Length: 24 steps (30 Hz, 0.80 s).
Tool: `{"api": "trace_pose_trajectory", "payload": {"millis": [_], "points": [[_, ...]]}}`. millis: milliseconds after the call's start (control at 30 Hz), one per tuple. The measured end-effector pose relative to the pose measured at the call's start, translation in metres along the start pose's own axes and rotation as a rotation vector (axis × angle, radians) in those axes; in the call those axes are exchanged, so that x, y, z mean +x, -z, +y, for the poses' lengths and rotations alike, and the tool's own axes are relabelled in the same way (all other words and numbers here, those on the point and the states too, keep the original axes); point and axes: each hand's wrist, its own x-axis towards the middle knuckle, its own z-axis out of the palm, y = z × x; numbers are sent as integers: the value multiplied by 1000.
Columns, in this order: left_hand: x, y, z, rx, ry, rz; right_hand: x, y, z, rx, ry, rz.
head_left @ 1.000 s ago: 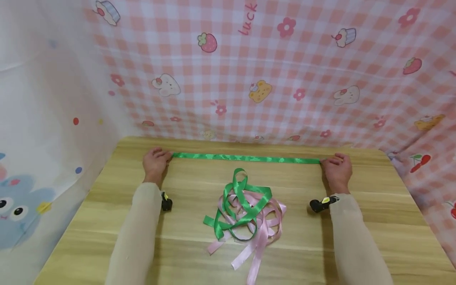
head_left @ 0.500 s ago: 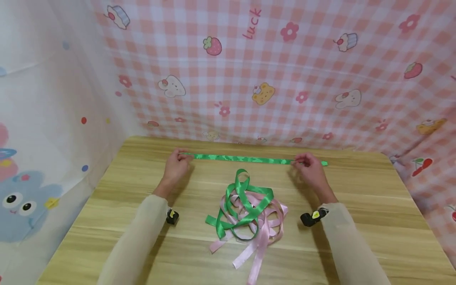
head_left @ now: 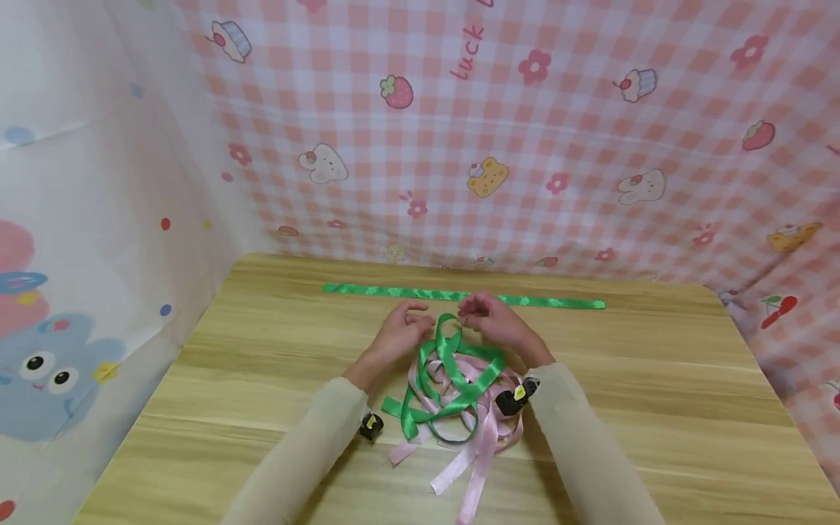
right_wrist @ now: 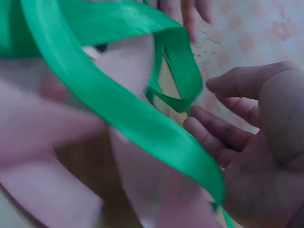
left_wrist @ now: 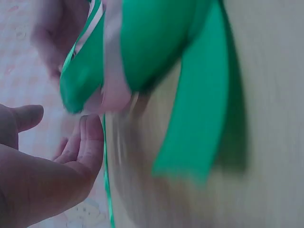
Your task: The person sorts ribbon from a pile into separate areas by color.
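A loose heap of green ribbon (head_left: 485, 380) tangled over pink ribbon (head_left: 484, 445) lies mid-table. At the far end of the heap stands a green loop (head_left: 448, 319), with a hand on either side. My left hand (head_left: 400, 333) is just left of it, thumb and fingers apart around nothing in the left wrist view. From the right, my right hand (head_left: 502, 324) comes close to the loop; in the right wrist view its thumb and fingers (right_wrist: 232, 135) are spread beside the ribbon, not gripping it. Beyond the hands, a separate green ribbon strip (head_left: 367, 291) lies straight and flat.
The wooden table (head_left: 656, 408) ends at the back against a pink checked cloth (head_left: 577, 131). A white printed cloth (head_left: 85, 182) hangs along the left side. Pink ribbon tails (head_left: 453, 474) trail toward the near edge.
Both hands have let go of the straight green strip's ends and moved inward and nearer, to either side of the heap's loop. The strip stays flat at the back.
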Motion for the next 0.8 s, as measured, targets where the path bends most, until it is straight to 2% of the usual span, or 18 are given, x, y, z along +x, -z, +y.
{"api": "trace_pose_trajectory", "payload": {"millis": [100,233,400,467,600,800], "points": [[0,-9,-1,7,59,-18,3,-8,-1,10,-46,-32],[-3,-13,-2,-2,108,-44,1,-12,-9,-4,-87,-43],[-10,-10,2,-144,107,-107,-9,-8,-18,31,-86,-69],[-16,-7,7,-166,93,-145,-16,-5,-23,84,-77,-86],[-33,2,17,-92,35,-199,-33,3,-37,168,-5,-146],[-58,11,37,91,-137,-155,-57,22,-65,92,144,-268]]}}
